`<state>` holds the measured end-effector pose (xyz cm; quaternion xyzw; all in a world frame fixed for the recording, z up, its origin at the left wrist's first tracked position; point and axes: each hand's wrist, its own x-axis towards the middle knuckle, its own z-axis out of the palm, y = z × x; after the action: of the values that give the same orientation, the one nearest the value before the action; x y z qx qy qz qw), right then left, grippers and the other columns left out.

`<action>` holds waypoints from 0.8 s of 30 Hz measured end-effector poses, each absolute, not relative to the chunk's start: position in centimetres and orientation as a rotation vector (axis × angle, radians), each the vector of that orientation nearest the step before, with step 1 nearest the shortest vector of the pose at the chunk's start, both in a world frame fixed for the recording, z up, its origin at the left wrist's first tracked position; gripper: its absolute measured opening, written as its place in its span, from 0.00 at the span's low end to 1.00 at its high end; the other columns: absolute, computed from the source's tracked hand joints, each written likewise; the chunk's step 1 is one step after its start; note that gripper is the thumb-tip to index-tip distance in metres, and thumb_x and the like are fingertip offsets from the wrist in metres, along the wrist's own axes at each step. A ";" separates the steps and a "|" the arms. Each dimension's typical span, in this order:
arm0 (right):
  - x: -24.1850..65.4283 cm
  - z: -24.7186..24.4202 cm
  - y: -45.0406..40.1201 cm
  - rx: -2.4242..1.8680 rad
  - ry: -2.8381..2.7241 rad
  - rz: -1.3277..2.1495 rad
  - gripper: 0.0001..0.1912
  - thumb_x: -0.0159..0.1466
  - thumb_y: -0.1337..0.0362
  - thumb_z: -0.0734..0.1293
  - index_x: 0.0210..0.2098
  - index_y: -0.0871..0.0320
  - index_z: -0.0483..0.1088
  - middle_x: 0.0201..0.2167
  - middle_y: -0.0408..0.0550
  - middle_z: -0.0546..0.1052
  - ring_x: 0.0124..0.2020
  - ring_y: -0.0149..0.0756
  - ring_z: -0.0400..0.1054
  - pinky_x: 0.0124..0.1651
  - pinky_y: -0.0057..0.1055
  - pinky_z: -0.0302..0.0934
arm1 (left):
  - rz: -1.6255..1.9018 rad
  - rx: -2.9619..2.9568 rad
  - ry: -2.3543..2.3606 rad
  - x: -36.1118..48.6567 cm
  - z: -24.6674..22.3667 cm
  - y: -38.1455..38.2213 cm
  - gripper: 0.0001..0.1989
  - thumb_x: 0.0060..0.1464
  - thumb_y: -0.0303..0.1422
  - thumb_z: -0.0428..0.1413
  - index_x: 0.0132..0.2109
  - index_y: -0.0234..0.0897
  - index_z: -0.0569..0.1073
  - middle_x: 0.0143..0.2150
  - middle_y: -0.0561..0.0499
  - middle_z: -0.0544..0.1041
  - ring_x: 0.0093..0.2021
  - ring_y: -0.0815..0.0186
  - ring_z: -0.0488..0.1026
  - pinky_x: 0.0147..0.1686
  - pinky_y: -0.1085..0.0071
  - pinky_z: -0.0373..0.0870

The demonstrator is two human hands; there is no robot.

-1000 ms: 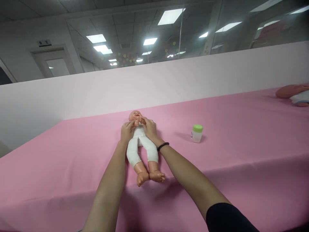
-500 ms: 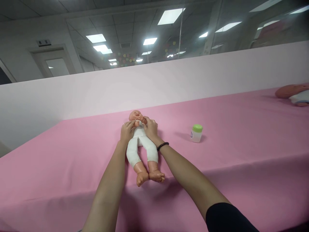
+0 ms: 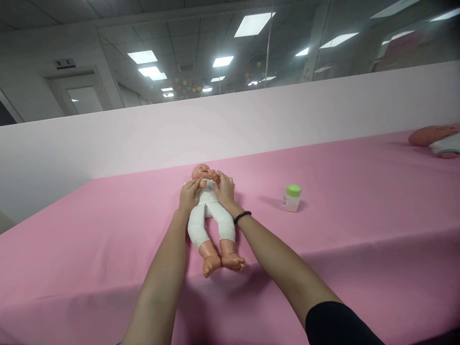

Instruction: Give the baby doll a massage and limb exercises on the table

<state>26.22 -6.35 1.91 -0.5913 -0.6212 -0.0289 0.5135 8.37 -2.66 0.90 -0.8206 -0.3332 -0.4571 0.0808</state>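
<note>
A baby doll (image 3: 207,211) in a white body suit lies on its back, head toward the wall and bare feet toward me. My left hand (image 3: 189,195) is closed round the doll's arm on the left side of its chest. On the other side, my right hand (image 3: 225,190) grips the doll's other arm, thumb against the chest and fingers up near the doll's hand. Both of the doll's small hands are bent up in front of its chest and chin. A dark beaded bracelet (image 3: 242,217) circles my right wrist.
Pink cloth (image 3: 108,230) covers the table, its front edge just past the doll's feet. A small clear jar with a green lid (image 3: 293,198) stands to the right. A second doll (image 3: 436,140) lies at the far right. A low white wall (image 3: 154,139) with glass above runs behind.
The doll's arm under my right hand has shifted slightly outward, with my right fingers a little higher. My left hand stays in nearly the same place.
</note>
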 end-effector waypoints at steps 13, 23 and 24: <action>26.2 2.5 -7.3 -1.317 -1.826 -0.144 0.24 0.61 0.74 0.64 0.56 0.54 0.72 0.53 0.51 0.76 0.54 0.48 0.60 0.56 0.44 0.55 | -1.874 -2.128 -1.200 8.6 0.6 -2.8 0.21 0.64 0.34 0.49 0.61 0.33 0.68 0.58 0.39 0.75 0.57 0.54 0.71 0.58 0.54 0.68; 26.6 2.6 -7.2 -1.029 -2.050 -0.173 0.29 0.58 0.79 0.61 0.55 0.53 0.73 0.53 0.47 0.77 0.55 0.42 0.61 0.59 0.40 0.53 | -1.764 -2.205 -1.203 8.4 0.5 -2.1 0.21 0.58 0.28 0.53 0.59 0.37 0.74 0.52 0.43 0.79 0.52 0.55 0.75 0.56 0.55 0.70; 26.5 2.6 -7.2 -1.035 -2.052 -0.168 0.28 0.58 0.79 0.61 0.55 0.54 0.73 0.53 0.47 0.77 0.55 0.42 0.62 0.59 0.40 0.53 | -1.735 -2.233 -1.193 8.4 0.5 -2.0 0.22 0.57 0.27 0.53 0.58 0.38 0.74 0.52 0.44 0.79 0.51 0.55 0.75 0.56 0.55 0.70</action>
<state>26.54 -7.24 2.60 -0.4104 -0.8135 -0.0666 0.4067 8.35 -2.04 0.45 -0.7272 -0.3883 -0.5648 0.0363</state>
